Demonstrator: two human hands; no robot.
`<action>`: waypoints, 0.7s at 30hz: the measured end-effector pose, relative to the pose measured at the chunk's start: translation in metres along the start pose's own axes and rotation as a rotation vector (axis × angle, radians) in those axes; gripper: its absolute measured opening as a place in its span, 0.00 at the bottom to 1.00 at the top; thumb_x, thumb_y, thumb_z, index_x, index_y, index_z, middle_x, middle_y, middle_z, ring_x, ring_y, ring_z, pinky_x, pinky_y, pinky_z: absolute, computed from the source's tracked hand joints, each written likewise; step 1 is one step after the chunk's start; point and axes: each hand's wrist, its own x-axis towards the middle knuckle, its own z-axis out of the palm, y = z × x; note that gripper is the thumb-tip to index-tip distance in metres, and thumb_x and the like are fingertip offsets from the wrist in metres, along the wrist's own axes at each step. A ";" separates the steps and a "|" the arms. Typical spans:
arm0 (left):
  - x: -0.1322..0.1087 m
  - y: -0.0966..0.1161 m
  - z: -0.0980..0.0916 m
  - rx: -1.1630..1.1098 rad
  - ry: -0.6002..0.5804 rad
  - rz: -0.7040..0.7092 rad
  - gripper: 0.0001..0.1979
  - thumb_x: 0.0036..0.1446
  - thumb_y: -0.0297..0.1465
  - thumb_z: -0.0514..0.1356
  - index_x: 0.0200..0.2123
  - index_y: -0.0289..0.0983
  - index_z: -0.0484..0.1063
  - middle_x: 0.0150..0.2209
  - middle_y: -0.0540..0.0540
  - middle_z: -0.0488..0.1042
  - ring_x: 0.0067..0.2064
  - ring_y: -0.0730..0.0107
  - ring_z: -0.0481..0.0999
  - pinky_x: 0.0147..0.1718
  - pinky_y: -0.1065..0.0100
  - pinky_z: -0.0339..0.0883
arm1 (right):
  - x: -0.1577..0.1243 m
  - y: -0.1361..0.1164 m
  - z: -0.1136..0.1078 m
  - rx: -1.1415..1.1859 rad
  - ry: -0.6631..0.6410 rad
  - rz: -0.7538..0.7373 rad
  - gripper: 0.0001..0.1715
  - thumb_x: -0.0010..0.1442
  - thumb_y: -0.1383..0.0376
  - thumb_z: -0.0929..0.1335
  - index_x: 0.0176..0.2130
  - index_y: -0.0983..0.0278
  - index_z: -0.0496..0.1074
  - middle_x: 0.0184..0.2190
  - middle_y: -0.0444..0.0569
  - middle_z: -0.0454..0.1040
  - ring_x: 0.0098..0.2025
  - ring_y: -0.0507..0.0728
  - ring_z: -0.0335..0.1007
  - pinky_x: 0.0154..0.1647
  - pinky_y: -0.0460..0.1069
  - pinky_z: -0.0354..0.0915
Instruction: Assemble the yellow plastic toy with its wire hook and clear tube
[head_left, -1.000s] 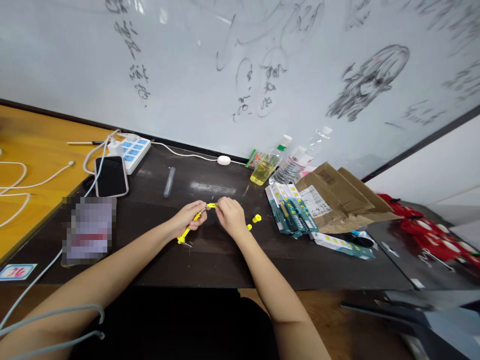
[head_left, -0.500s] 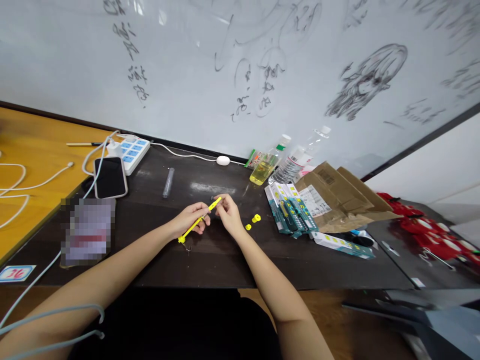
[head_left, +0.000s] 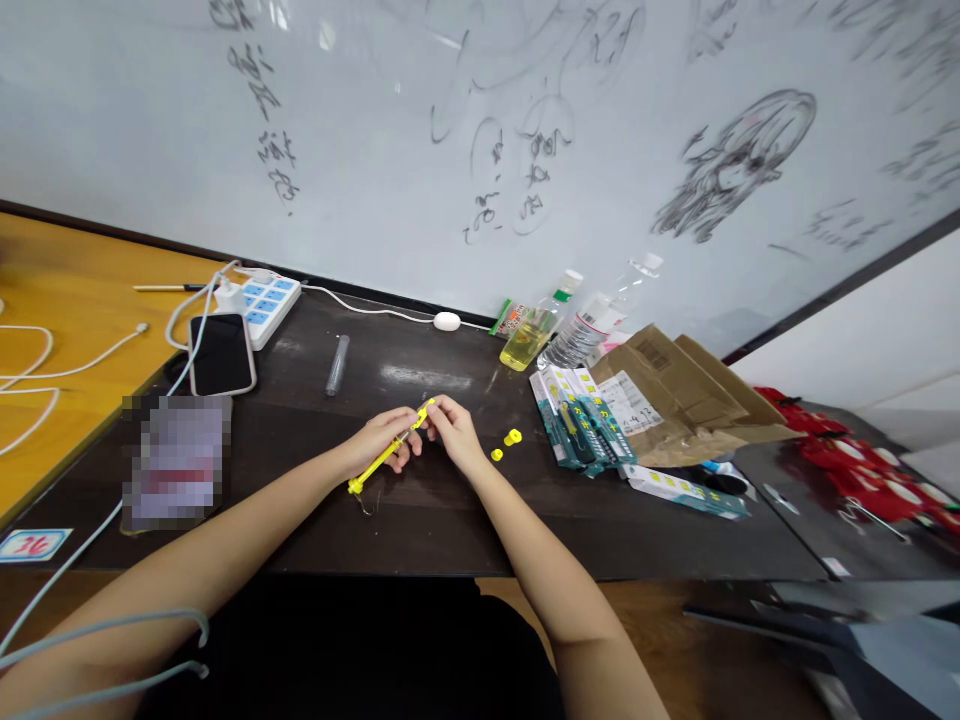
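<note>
A slim yellow plastic stick lies slantwise across my two hands, above the dark table. My left hand is closed around its middle, with a thin metal-looking part visible beside the fingers. The fingertips of my right hand pinch its upper end, which is partly hidden by them. From the lower end, at the left, hangs a thin curled wire or thread. To the right of my right hand, a yellow cap-like piece and a smaller yellow piece rest on the table.
Teal-and-white boxes and a torn cardboard box lie right. Behind them stand a yellow-liquid bottle and a water bottle. A clear tube, a phone and a power strip sit left.
The yellow stick has shifted slightly down and left, and its upper end now shows less beyond the fingers. My right fingers have moved a little lower around that end.
</note>
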 end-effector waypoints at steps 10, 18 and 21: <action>0.002 -0.003 -0.002 0.064 -0.004 0.020 0.18 0.55 0.46 0.58 0.36 0.36 0.64 0.23 0.50 0.72 0.16 0.79 0.67 0.13 0.78 0.61 | 0.003 0.004 0.001 0.042 0.023 0.020 0.18 0.56 0.50 0.65 0.31 0.63 0.68 0.21 0.41 0.67 0.19 0.47 0.59 0.21 0.44 0.59; 0.001 0.000 0.000 0.087 0.058 0.136 0.18 0.55 0.46 0.57 0.35 0.36 0.65 0.18 0.54 0.68 0.10 0.83 0.58 0.08 0.80 0.48 | 0.007 0.007 -0.009 0.016 0.085 0.063 0.21 0.60 0.50 0.60 0.33 0.63 0.67 0.21 0.41 0.65 0.19 0.48 0.59 0.20 0.44 0.59; 0.000 0.007 -0.005 -0.010 0.244 0.317 0.15 0.57 0.44 0.56 0.35 0.37 0.65 0.16 0.57 0.64 0.10 0.84 0.55 0.08 0.80 0.46 | 0.007 0.007 -0.007 -0.189 0.101 0.019 0.19 0.62 0.52 0.58 0.34 0.63 0.67 0.22 0.41 0.65 0.21 0.49 0.60 0.22 0.45 0.60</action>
